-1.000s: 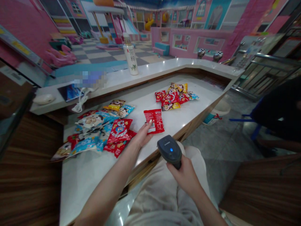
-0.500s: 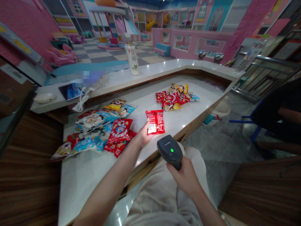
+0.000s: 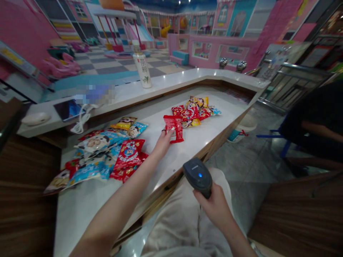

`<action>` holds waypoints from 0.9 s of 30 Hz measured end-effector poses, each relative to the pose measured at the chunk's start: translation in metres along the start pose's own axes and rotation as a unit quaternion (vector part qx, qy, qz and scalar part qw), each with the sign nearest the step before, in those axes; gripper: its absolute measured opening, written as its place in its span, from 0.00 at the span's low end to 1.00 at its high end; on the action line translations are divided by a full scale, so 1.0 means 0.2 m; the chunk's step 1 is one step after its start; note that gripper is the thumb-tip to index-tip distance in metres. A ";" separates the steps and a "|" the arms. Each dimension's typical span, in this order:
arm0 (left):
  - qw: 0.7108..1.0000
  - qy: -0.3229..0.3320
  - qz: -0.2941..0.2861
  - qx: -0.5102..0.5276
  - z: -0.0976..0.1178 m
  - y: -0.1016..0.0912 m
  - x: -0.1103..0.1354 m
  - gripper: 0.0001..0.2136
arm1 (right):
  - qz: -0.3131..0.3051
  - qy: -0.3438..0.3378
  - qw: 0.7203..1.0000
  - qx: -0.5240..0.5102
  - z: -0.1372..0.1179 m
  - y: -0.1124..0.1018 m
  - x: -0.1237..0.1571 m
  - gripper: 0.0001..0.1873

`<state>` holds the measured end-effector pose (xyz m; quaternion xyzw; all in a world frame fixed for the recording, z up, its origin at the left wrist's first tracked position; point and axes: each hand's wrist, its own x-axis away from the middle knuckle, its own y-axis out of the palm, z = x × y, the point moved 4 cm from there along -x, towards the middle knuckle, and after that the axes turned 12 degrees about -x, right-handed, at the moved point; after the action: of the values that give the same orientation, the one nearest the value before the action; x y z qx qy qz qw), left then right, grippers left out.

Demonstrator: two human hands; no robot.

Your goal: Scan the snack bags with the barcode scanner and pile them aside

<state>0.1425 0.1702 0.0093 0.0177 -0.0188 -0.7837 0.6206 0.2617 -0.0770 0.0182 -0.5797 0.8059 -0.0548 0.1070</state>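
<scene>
Red snack packet (image 3: pixel 174 128) pinched in left grip (image 3: pixel 163 143)

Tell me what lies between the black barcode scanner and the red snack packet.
Only bare white counter top, seen in the head view, lies between the black handheld barcode scanner in the right hand and the red snack packet at the left hand.

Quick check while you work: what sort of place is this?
Probably the service counter of an indoor children's play centre. A slide and pink playhouse walls stand beyond the white counter. The left hand holds a red snack packet, and the right hand grips a handheld barcode scanner.
</scene>
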 end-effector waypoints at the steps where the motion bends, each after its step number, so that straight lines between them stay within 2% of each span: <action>1: 0.996 0.063 0.013 -0.067 0.05 0.04 -0.07 0.15 | 0.004 -0.003 1.000 0.001 0.00 -0.01 0.00 0.08; 2: 0.982 0.126 0.029 -0.137 0.10 0.08 -0.15 0.17 | 0.008 -0.007 1.000 -0.001 0.00 -0.02 -0.01 0.08; 4: 0.937 0.224 0.060 -0.261 0.18 0.19 -0.31 0.22 | 0.016 -0.015 1.000 -0.007 0.00 -0.04 -0.02 0.07; 6: 0.890 0.266 0.074 -0.363 0.21 0.30 -0.46 0.27 | 0.022 -0.017 1.000 -0.015 0.00 -0.05 -0.03 0.09; 9: 0.828 0.229 0.031 -0.511 0.15 0.45 -0.61 0.39 | 0.035 -0.015 0.999 -0.015 0.01 -0.08 -0.04 0.08; 11: 0.789 0.187 -0.010 -0.584 0.07 0.51 -0.66 0.47 | 0.048 -0.019 0.999 -0.016 0.02 -0.10 -0.04 0.07; 13: 0.762 0.177 -0.032 -0.622 0.01 0.54 -0.66 0.49 | 0.057 -0.025 0.998 -0.017 0.03 -0.11 -0.04 0.07; 16: 0.744 0.191 -0.016 -0.640 0.01 0.54 -0.64 0.45 | 0.054 -0.033 0.998 -0.019 0.02 -0.12 -0.05 0.07; 19: 0.742 0.216 -0.004 -0.634 0.05 0.48 -0.58 0.44 | 0.039 -0.031 0.999 -0.017 0.01 -0.10 -0.05 0.07; 22: 0.732 0.243 0.003 -0.636 0.11 0.34 -0.49 0.42 | 0.027 -0.035 0.999 -0.020 0.00 -0.08 -0.05 0.07; 24: 0.717 0.222 0.027 -0.660 0.12 0.17 -0.44 0.40 | 0.022 -0.038 0.999 -0.023 -0.02 -0.07 -0.04 0.06; 27: 0.669 0.118 0.079 -0.730 0.11 -0.17 -0.39 0.36 | 0.012 -0.029 0.999 -0.023 -0.03 -0.05 -0.03 0.05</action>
<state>0.1258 0.2549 0.0290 -0.3497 0.6315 -0.4867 0.4919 0.2712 -0.0755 0.0261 -0.5737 0.8103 -0.0181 0.1180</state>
